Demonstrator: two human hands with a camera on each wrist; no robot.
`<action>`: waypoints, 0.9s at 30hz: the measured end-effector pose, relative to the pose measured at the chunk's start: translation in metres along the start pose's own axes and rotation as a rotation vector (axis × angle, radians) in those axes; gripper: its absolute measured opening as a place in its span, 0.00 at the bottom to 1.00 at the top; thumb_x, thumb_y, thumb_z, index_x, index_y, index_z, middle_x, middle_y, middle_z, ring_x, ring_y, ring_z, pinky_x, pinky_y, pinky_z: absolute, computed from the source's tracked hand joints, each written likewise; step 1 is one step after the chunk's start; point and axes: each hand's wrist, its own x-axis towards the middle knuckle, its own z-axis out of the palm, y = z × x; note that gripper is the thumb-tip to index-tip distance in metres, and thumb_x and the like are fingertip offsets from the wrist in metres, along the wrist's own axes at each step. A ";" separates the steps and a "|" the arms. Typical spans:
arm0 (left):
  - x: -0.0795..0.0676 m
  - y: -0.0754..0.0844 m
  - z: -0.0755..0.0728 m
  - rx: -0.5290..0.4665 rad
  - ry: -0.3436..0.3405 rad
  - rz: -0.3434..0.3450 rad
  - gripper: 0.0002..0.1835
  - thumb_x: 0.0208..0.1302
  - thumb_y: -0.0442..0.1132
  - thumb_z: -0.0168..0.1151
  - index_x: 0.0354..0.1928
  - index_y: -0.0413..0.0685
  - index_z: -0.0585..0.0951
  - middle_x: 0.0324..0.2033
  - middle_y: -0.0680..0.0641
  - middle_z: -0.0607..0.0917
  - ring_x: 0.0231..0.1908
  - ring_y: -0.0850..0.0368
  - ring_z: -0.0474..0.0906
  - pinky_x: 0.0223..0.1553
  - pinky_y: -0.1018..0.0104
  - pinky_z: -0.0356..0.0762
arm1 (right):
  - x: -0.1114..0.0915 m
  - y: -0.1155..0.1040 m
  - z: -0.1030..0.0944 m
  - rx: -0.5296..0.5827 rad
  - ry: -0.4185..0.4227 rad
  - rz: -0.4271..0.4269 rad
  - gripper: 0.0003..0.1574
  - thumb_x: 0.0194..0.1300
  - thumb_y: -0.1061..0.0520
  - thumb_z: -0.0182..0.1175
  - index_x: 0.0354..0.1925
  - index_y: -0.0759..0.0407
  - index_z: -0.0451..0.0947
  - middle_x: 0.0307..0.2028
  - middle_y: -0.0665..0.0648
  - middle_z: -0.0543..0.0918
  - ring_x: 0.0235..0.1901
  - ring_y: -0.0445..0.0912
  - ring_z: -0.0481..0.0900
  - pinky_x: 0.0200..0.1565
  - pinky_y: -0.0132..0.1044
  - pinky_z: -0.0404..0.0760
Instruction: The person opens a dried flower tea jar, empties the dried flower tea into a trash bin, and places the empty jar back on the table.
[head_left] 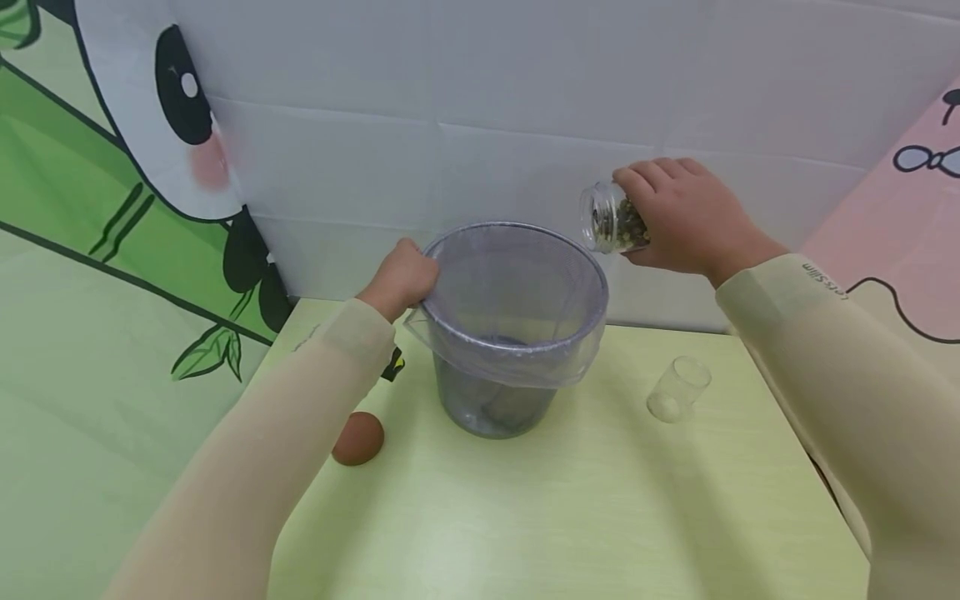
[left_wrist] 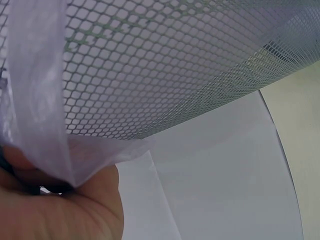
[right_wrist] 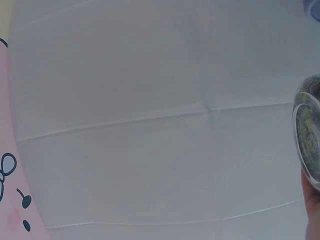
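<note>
A mesh wastebasket [head_left: 465, 392] lined with a clear plastic bag [head_left: 577, 362] stands on the table. At its left rim my left hand [head_left: 402, 275] grips the rim and the bag's edge; in the left wrist view the mesh wall and folded bag show beside that hand [left_wrist: 95, 205]. My right hand [head_left: 686, 217] holds a clear jar [head_left: 603, 218] on its side, above and right of the basket, mouth toward the left. Small greenish-brown pieces lie inside the jar. Its round base [right_wrist: 309, 135] shows at the right edge of the right wrist view.
A small clear cup [head_left: 678, 389] lies tipped on the table [head_left: 525, 517] to the right. Left of the basket are a brown ball-like object [head_left: 360, 438] and a small black-and-yellow item [head_left: 393, 364], both partly behind the left sleeve. A pale sheet [head_left: 450, 100] hangs behind.
</note>
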 end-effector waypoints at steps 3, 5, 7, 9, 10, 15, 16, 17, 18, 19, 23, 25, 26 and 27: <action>0.000 0.000 0.000 -0.001 -0.001 -0.002 0.29 0.75 0.38 0.38 0.73 0.32 0.54 0.42 0.39 0.71 0.18 0.59 0.63 0.18 0.66 0.63 | -0.001 0.002 0.000 -0.011 0.020 -0.024 0.58 0.45 0.54 0.82 0.68 0.71 0.64 0.62 0.71 0.74 0.63 0.68 0.69 0.65 0.63 0.65; 0.000 0.001 0.000 -0.003 0.000 -0.002 0.29 0.75 0.37 0.38 0.73 0.32 0.53 0.42 0.39 0.71 0.18 0.59 0.63 0.18 0.66 0.63 | -0.001 0.003 0.000 -0.016 0.026 -0.035 0.58 0.44 0.54 0.82 0.68 0.71 0.65 0.62 0.71 0.74 0.62 0.68 0.70 0.65 0.63 0.65; 0.000 0.001 0.000 -0.005 0.002 -0.003 0.29 0.75 0.37 0.38 0.74 0.32 0.53 0.42 0.39 0.71 0.18 0.59 0.62 0.18 0.66 0.63 | 0.000 0.004 0.000 -0.026 0.028 -0.046 0.58 0.44 0.55 0.82 0.67 0.70 0.65 0.61 0.71 0.74 0.62 0.67 0.70 0.65 0.64 0.66; -0.001 0.001 -0.001 -0.007 0.001 -0.004 0.30 0.74 0.37 0.38 0.74 0.32 0.52 0.43 0.38 0.71 0.18 0.59 0.62 0.18 0.66 0.63 | 0.000 0.004 0.000 -0.033 0.027 -0.056 0.57 0.44 0.55 0.82 0.67 0.70 0.65 0.61 0.70 0.75 0.62 0.67 0.71 0.65 0.64 0.66; -0.001 0.002 -0.001 -0.009 -0.001 -0.006 0.31 0.74 0.37 0.38 0.75 0.32 0.51 0.43 0.38 0.71 0.18 0.59 0.62 0.17 0.66 0.63 | 0.000 0.005 0.000 -0.037 0.026 -0.060 0.57 0.44 0.55 0.82 0.67 0.70 0.65 0.60 0.70 0.75 0.61 0.67 0.71 0.65 0.63 0.66; -0.003 0.003 -0.001 -0.017 -0.008 -0.014 0.33 0.75 0.37 0.39 0.77 0.32 0.48 0.46 0.37 0.71 0.19 0.59 0.64 0.18 0.67 0.64 | 0.000 0.006 0.000 -0.052 0.014 -0.072 0.57 0.43 0.55 0.82 0.67 0.70 0.65 0.60 0.70 0.75 0.61 0.66 0.71 0.65 0.63 0.66; -0.004 0.003 -0.002 -0.020 -0.009 -0.015 0.33 0.75 0.37 0.39 0.78 0.32 0.47 0.47 0.37 0.71 0.19 0.58 0.65 0.18 0.67 0.65 | 0.001 0.006 -0.001 -0.054 0.013 -0.075 0.57 0.43 0.56 0.82 0.67 0.70 0.66 0.60 0.70 0.75 0.61 0.66 0.71 0.65 0.63 0.66; -0.004 0.003 -0.002 -0.020 -0.009 -0.015 0.34 0.75 0.37 0.39 0.78 0.32 0.47 0.47 0.37 0.71 0.20 0.58 0.65 0.18 0.67 0.65 | 0.001 0.006 -0.001 -0.057 0.012 -0.077 0.57 0.43 0.56 0.82 0.66 0.70 0.66 0.60 0.70 0.75 0.61 0.66 0.71 0.65 0.63 0.66; -0.004 0.003 -0.001 -0.023 -0.007 -0.018 0.34 0.75 0.37 0.39 0.78 0.33 0.47 0.48 0.37 0.71 0.20 0.58 0.66 0.18 0.67 0.65 | 0.001 0.006 -0.001 -0.059 0.012 -0.080 0.57 0.43 0.56 0.82 0.66 0.70 0.66 0.60 0.70 0.75 0.61 0.66 0.71 0.66 0.63 0.66; -0.004 0.003 -0.001 -0.026 -0.006 -0.019 0.34 0.75 0.37 0.39 0.78 0.33 0.47 0.48 0.37 0.71 0.21 0.57 0.66 0.18 0.67 0.66 | 0.001 0.006 -0.001 -0.061 0.014 -0.085 0.57 0.43 0.56 0.83 0.66 0.70 0.66 0.60 0.70 0.75 0.60 0.66 0.71 0.66 0.63 0.66; -0.004 0.003 -0.001 -0.025 -0.008 -0.020 0.33 0.75 0.37 0.39 0.77 0.33 0.48 0.47 0.37 0.71 0.22 0.57 0.67 0.19 0.67 0.66 | 0.002 0.006 -0.002 -0.077 0.031 -0.122 0.55 0.42 0.58 0.82 0.64 0.69 0.67 0.58 0.69 0.76 0.59 0.66 0.73 0.65 0.63 0.68; -0.004 0.003 -0.001 -0.027 -0.010 -0.020 0.33 0.75 0.37 0.39 0.77 0.33 0.48 0.47 0.37 0.72 0.22 0.57 0.68 0.19 0.67 0.66 | 0.002 0.006 -0.002 -0.089 0.041 -0.148 0.54 0.41 0.59 0.82 0.63 0.69 0.67 0.58 0.68 0.76 0.58 0.66 0.73 0.64 0.63 0.68; -0.004 0.004 -0.001 -0.027 -0.009 -0.020 0.33 0.75 0.37 0.39 0.77 0.33 0.48 0.47 0.37 0.72 0.21 0.57 0.68 0.19 0.67 0.66 | 0.002 0.006 -0.002 -0.098 0.043 -0.161 0.54 0.41 0.59 0.82 0.63 0.68 0.67 0.57 0.68 0.76 0.58 0.66 0.73 0.64 0.62 0.69; -0.004 0.004 -0.001 -0.026 -0.008 -0.020 0.33 0.75 0.37 0.39 0.77 0.33 0.48 0.46 0.37 0.72 0.21 0.57 0.68 0.19 0.67 0.66 | 0.003 0.006 -0.002 -0.106 0.046 -0.173 0.53 0.41 0.60 0.82 0.62 0.68 0.66 0.57 0.68 0.76 0.57 0.65 0.73 0.64 0.62 0.69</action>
